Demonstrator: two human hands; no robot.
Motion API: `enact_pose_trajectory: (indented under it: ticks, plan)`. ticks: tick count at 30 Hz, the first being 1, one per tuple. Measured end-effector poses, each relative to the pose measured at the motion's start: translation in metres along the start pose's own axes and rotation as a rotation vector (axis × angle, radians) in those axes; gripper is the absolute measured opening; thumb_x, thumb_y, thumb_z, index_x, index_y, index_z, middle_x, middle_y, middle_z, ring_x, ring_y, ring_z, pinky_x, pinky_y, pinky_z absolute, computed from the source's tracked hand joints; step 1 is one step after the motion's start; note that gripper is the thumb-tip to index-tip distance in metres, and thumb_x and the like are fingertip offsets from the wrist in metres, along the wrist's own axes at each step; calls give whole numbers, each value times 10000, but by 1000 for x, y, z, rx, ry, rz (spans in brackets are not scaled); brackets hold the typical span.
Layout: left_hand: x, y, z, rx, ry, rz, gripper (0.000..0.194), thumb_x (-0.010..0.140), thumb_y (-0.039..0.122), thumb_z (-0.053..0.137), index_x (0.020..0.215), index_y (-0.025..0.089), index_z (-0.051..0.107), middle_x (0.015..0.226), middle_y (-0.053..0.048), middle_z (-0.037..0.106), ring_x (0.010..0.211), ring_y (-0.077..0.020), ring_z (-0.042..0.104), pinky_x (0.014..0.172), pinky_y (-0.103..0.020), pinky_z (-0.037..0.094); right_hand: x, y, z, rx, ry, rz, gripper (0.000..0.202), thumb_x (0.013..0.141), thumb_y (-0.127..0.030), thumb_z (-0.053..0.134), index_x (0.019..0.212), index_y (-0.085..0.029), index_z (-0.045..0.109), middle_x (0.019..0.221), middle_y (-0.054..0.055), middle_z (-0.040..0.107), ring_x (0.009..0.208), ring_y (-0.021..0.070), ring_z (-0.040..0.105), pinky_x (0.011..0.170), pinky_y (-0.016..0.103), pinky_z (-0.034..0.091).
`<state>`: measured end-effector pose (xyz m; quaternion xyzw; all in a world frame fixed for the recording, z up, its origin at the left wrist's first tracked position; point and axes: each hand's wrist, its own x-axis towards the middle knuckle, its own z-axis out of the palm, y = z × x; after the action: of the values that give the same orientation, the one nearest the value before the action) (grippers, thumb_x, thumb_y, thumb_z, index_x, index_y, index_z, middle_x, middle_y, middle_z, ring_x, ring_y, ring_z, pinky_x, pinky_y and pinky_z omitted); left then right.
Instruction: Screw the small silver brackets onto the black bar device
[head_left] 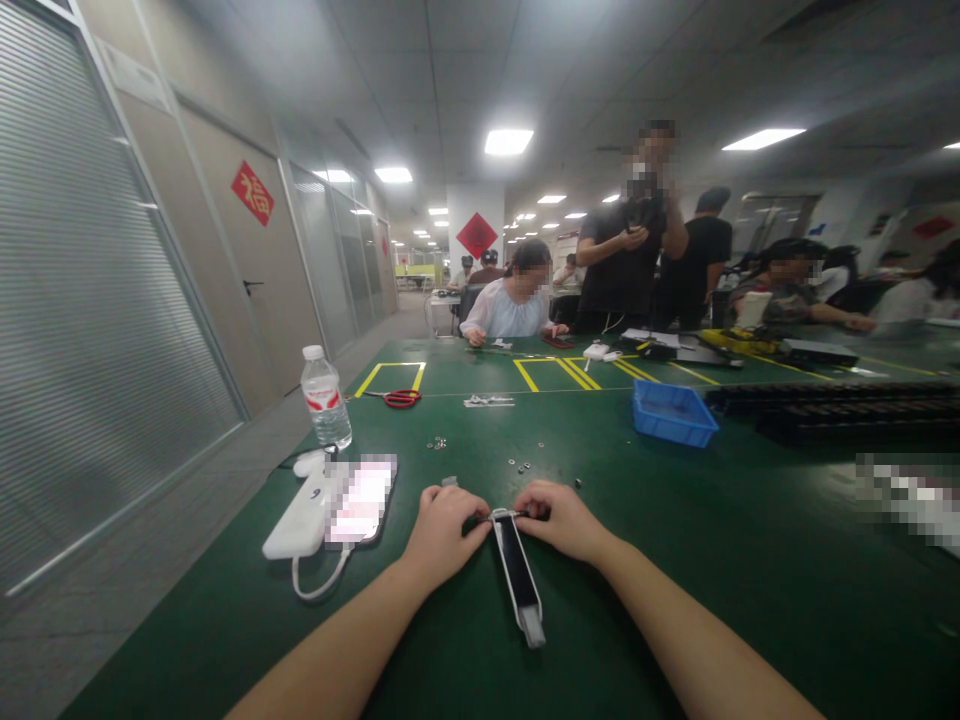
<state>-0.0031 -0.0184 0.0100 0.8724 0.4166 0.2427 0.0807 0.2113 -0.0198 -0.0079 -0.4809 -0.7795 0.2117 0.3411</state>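
Note:
A long, narrow black piece with a white frame (516, 565) lies on the green table in front of me, a greyish tab at its near end. My left hand (448, 528) is closed in a pinch at the left of the piece's far end. From the right, my right hand (562, 520) pinches at the same end, thumb and finger together. Small dark bits show at both sets of fingertips, too small to name. Just beyond the hands lie several small metal rings (523, 467), and more little rings (437, 443) are further left.
At left stand a water bottle (325, 400), a white power bank (300, 515) and a phone (361, 500) with a cable. Red-handled scissors (403, 399), white strips (489, 402) and a blue bin (673, 412) lie farther off. People sit and stand across the table.

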Motion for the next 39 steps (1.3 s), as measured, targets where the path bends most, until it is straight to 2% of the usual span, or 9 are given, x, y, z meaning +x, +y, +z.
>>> enact_pose_trajectory:
  ticks: [3, 6, 12, 15, 20, 25, 27, 32, 39]
  plan:
    - [0, 0, 0, -2, 4, -3, 56, 825, 257, 564, 840, 237, 614, 878, 28, 670, 910, -181, 557, 868, -366, 280, 0, 0, -2, 28, -14, 1, 113, 694, -152, 625, 801, -167, 659, 727, 8, 576, 636, 115, 517, 602, 240, 441]
    - [0, 1, 0, 2, -1, -15, 53, 818, 252, 567, 831, 231, 614, 882, 21, 668, 912, -186, 556, 868, -371, 283, 0, 1, -5, 93, -12, -1, 298, 654, -68, 555, 923, -162, 642, 817, 22, 603, 675, 119, 535, 650, 252, 466]
    - [1, 1, 0, -4, 0, -16, 59, 813, 240, 558, 834, 227, 611, 878, 16, 662, 908, -183, 560, 874, -374, 285, 1, 14, -8, 15, 215, 63, 498, 628, -49, 460, 1098, -176, 567, 1038, 63, 596, 964, 191, 536, 898, 367, 429]
    - [1, 2, 0, -8, -2, -22, 71, 808, 245, 558, 853, 232, 611, 886, 13, 659, 910, -186, 561, 872, -375, 291, 4, 23, -6, -67, 254, 100, 513, 674, -75, 450, 1170, -185, 524, 1126, 80, 583, 1076, 218, 496, 979, 418, 371]
    - [0, 3, -1, -20, -8, -30, 107, 788, 220, 572, 888, 242, 603, 878, 22, 652, 899, -177, 565, 874, -374, 294, 15, 31, 2, -177, 181, 73, 548, 770, -99, 407, 1310, -186, 414, 1245, 88, 542, 1186, 190, 445, 1030, 391, 329]
    - [0, 2, 0, -20, -8, -16, 157, 778, 206, 568, 929, 244, 594, 891, 11, 650, 903, -184, 563, 881, -376, 298, 27, 32, 9, -355, -9, 169, 644, 843, -157, 369, 1450, -225, 165, 1462, 73, 324, 1372, 198, 205, 1088, 463, 198]
    - [0, 1, 0, -27, -13, -14, 162, 775, 197, 565, 928, 242, 592, 890, 10, 649, 902, -185, 563, 883, -378, 296, 28, 31, 9, -377, -84, 187, 620, 872, -179, 328, 1456, -243, 132, 1487, 56, 274, 1389, 191, 152, 1093, 494, 154]
    - [0, 0, 1, -28, -24, -8, 174, 783, 200, 552, 948, 243, 586, 898, 4, 650, 913, -190, 563, 895, -389, 293, 26, 25, 7, -388, -128, 187, 557, 888, -183, 307, 1435, -236, 217, 1483, 60, 283, 1383, 205, 175, 1089, 524, 135]
    - [-1, 0, 2, -27, -18, -10, 171, 787, 214, 550, 951, 244, 588, 906, -1, 649, 921, -195, 555, 893, -384, 296, 21, 18, 6, -405, 50, 73, 484, 814, -108, 411, 1292, -185, 422, 1205, 87, 575, 1188, 188, 445, 1075, 431, 217]
